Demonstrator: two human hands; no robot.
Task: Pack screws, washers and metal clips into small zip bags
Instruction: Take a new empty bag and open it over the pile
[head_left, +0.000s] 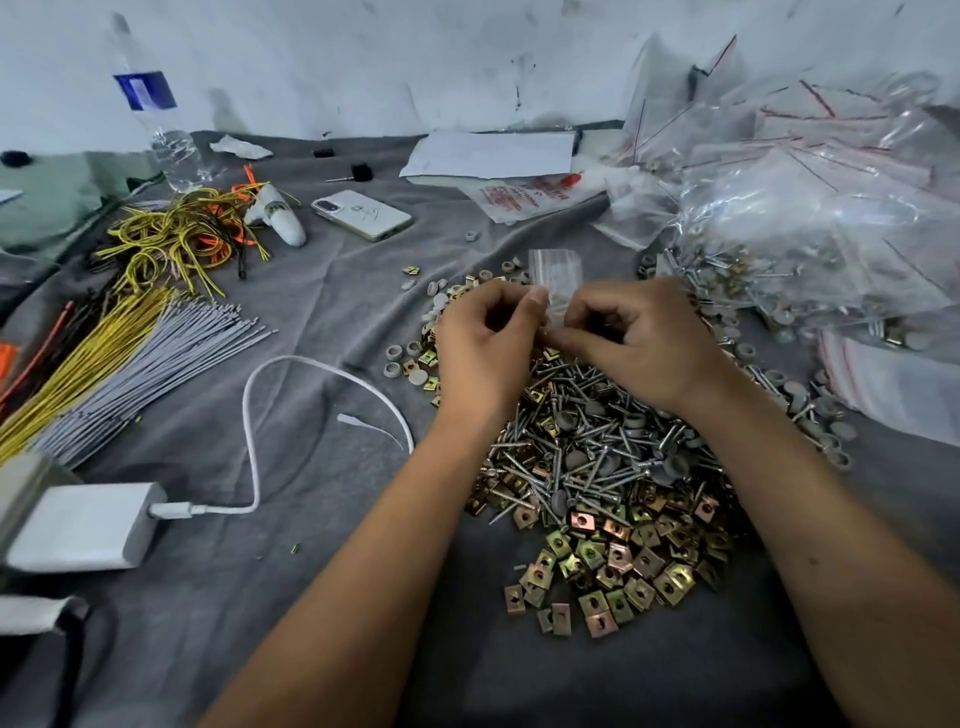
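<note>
We see the left hand (480, 343) and the right hand (641, 340) meeting above the desk (322, 322), the fingers of both curled and pinching the lower part of a small clear zip bag (555, 275), which stands upright between them. Directly beneath the fingers lies a heap of screws (587, 447); nearer us, brass-coloured metal clips (608, 566); grey washers (415, 364) scatter to the left of the fingers. Filled bags (810, 228) pile to their right.
</note>
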